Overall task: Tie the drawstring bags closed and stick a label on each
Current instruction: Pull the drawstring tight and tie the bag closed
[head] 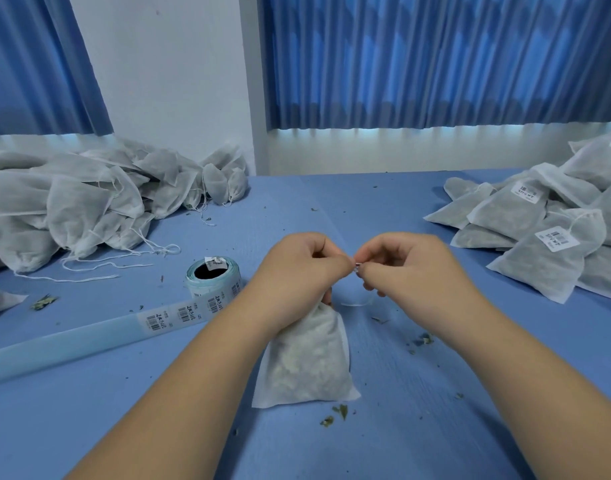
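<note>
White non-woven drawstring bag [304, 362] lies on the blue table [401, 202] straight in front of you, its neck hidden under your left grip [304, 268]. Both grips are curled closed, your left and your right grip [411, 268] pinching the thin drawstring [356, 304] fingertip to fingertip just above the bag's mouth. Your label roll [212, 275] stands just left of your left wrist, untied bags [72, 206] heap at far left, and labelled bags [539, 220] stack at far right.
</note>
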### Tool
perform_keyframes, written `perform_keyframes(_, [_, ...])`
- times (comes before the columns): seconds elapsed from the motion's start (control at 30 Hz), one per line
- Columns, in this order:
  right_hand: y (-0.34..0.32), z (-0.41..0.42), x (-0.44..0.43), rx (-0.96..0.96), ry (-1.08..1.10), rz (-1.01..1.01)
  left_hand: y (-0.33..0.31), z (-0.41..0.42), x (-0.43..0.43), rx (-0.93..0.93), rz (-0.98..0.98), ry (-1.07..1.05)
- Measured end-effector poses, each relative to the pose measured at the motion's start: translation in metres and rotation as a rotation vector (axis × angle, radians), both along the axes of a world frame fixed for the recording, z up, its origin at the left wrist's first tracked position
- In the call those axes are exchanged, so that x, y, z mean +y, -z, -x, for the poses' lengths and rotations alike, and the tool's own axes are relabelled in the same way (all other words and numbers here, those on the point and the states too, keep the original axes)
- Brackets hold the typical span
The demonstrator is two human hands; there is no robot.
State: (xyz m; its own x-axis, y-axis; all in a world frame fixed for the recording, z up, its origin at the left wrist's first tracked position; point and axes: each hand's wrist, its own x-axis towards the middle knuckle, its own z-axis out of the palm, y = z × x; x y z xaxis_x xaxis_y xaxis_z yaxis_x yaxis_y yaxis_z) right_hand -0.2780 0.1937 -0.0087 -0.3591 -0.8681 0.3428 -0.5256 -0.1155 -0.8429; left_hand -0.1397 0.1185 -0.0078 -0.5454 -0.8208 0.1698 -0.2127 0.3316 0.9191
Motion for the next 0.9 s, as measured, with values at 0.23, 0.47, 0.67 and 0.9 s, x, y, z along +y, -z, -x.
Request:
perform_keyframes(0.23, [0.0009, 0.0024, 0.0003, -0.075, -0.043, -0.145, -0.0019, 0.0028, 0.0078, -0.044, 0.161, -0.074])
perform_keyframes(0.47, [-0.0013, 0.0063, 0.0006, -0.192, -0.065, -0.088, -0.0027, 0.0014, 0.0048, -0.002, 0.025, -0.039])
perform_keyframes(0.67, [-0.0022, 0.0048, 0.0007, -0.162, -0.099, 0.004, -0.0051, -0.0052, 0.0005, 0.060, -0.254, 0.060])
perform_keyframes(0.9, [0.0021, 0.0032, -0.0001, -0.105, -0.118, -0.036, -0.0068, -0.0057, 0.0025, 0.086, -0.290, 0.056])
